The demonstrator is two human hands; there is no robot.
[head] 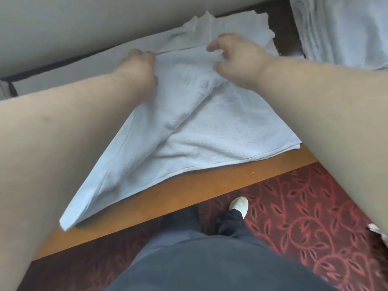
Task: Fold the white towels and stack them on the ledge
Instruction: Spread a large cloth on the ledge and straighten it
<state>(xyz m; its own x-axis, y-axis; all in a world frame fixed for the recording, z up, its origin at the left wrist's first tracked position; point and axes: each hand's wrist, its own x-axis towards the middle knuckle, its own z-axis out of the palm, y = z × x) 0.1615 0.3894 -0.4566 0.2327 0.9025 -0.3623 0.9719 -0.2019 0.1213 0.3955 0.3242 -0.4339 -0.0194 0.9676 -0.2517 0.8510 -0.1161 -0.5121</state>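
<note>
Head view. Patterned red carpet [304, 217] lies below an orange-brown wooden ledge [189, 192] that runs along a pale wall [84, 24]; the person's dark trousers and one pale shoe [239, 204] show at the bottom. A white towel [210, 127] lies spread on the ledge, its near edge set just back from the ledge's front edge and its left corner hanging over that edge. More white cloth [220, 30], loosely layered, sits behind it against the wall, and a further pile of white fabric [340, 32] occupies the upper right.

Both arms reach over the towel to its far edge. The left hand [138, 68] grips the far left part of the towel, fingers curled round a gathered fold. The right hand [235, 59] pinches the far right part between thumb and fingers, with cloth bunched beneath the palm.

The step in hand appears to be a fold of this towel, taken from its far edge. The next move likely calls for carrying that edge toward the near edge, keeping the two held points level so that the borders meet squarely.

The towel is pale, textured terry with a hemmed border. A raised ridge runs diagonally from the left hand toward the overhanging corner, and faint embossed lettering, too blurred to read, lies between the hands.
</note>
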